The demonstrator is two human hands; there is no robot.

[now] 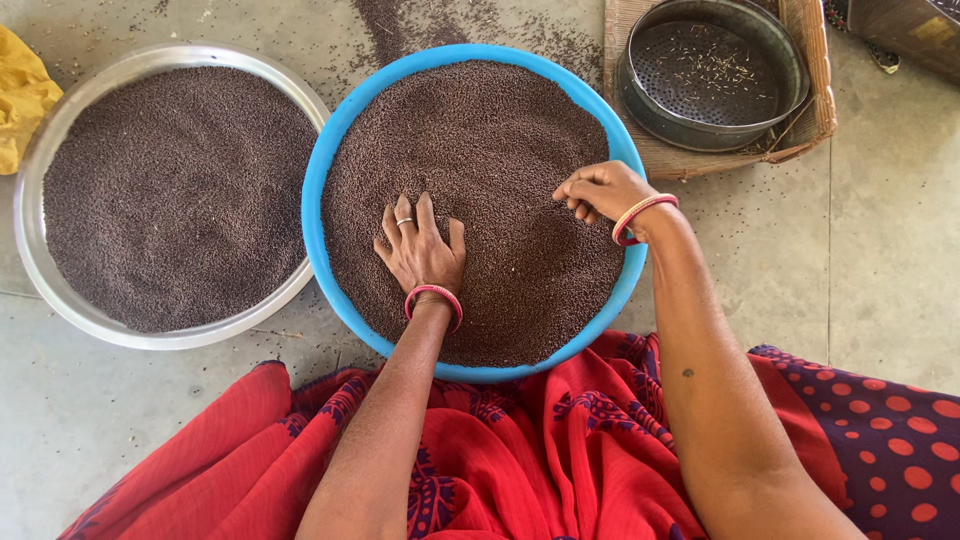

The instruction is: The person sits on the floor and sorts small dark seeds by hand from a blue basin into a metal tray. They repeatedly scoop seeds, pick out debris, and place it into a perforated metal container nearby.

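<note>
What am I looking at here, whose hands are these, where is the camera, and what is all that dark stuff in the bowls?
This is one picture from a camera worn on a person's head, looking down at their own bare hands. The left hand lies flat on small dark seeds filling a blue basin. The right hand is curled with fingertips in the same seeds; neither hand grips an object. Beside it on the concrete floor sits a steel pan of similar seeds, and a round metal sieve rests on a woven tray.

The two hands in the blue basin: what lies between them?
Only small dark seeds. In the head view, the left hand lies flat on them, the right hand curls into them, inside the blue basin.
</note>
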